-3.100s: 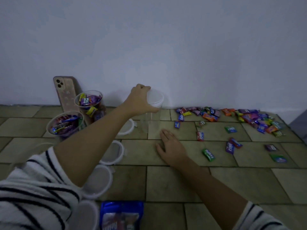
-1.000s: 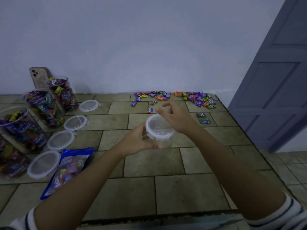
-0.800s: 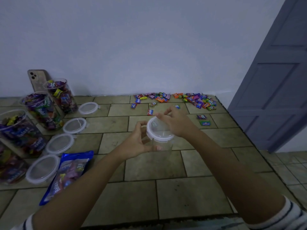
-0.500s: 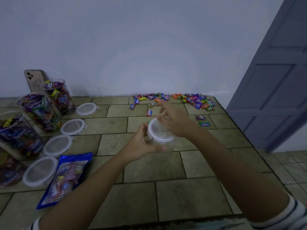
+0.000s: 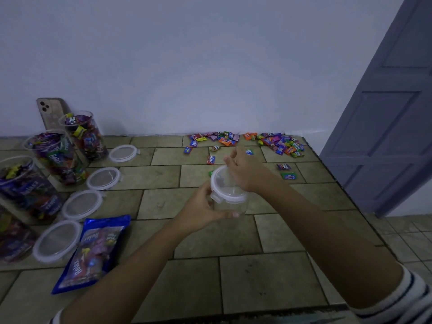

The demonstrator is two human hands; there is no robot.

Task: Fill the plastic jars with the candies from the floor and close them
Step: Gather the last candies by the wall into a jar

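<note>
Centrally, left hand [image 5: 201,206] gripping empty clear jar [image 5: 233,205], right hand [image 5: 245,171] pinching its lid [image 5: 228,190], candy-filled jars [image 5: 59,157] standing lidless leftward.

Inventory, with clock positions taken from the one empty jar [image 5: 230,205] bearing one lid [image 5: 228,187]: four candy-filled jars [image 5: 81,136] [image 5: 58,160] [image 5: 25,188] [image 5: 11,237] and four loose lids [image 5: 122,153] [image 5: 103,178] [image 5: 81,204] [image 5: 57,240] at 9 o'clock, one blue candy bag [image 5: 93,251] at 8 o'clock, one phone [image 5: 52,112] at 10 o'clock, one door [image 5: 385,136] at 2 o'clock, and loose candies [image 5: 280,143] at 12 to 1 o'clock, too many to count.
</note>
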